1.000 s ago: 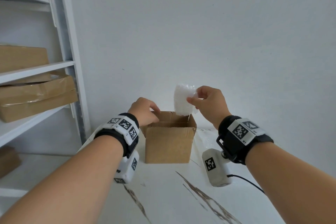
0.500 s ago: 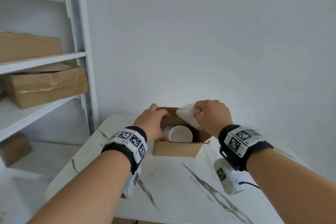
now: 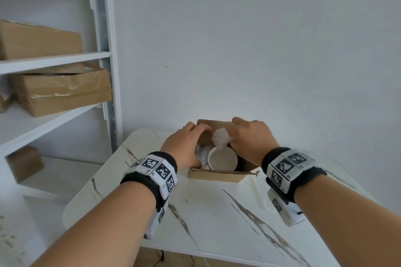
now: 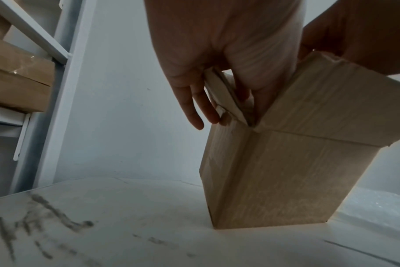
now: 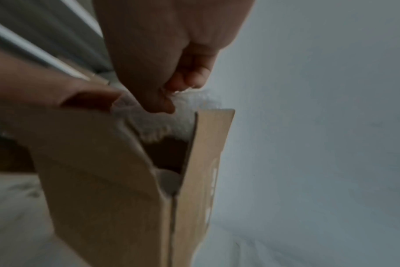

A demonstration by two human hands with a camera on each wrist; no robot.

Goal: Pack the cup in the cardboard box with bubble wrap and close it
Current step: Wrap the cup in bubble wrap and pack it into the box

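Note:
A small open cardboard box (image 3: 217,175) (image 4: 286,171) (image 5: 107,171) stands on the white marble table (image 3: 217,212). Inside it a white cup (image 3: 222,159) stands upright, with some bubble wrap (image 3: 201,154) packed at its left. My right hand (image 3: 249,138) (image 5: 162,72) pinches a wad of bubble wrap (image 3: 220,137) (image 5: 171,119) and holds it over the box's far right corner, above the cup. My left hand (image 3: 184,143) (image 4: 217,72) grips the box's left flap, thumb inside and fingers outside.
A white metal shelf rack (image 3: 104,54) stands at the left with several brown cartons (image 3: 63,91) on it. The wall is close behind the box. More bubble wrap (image 4: 381,204) lies on the table to the right of the box.
My right hand came down with the bubble wrap from above the box into its opening. My left hand shifted onto the left flap. The head view tilted down, showing the cup.

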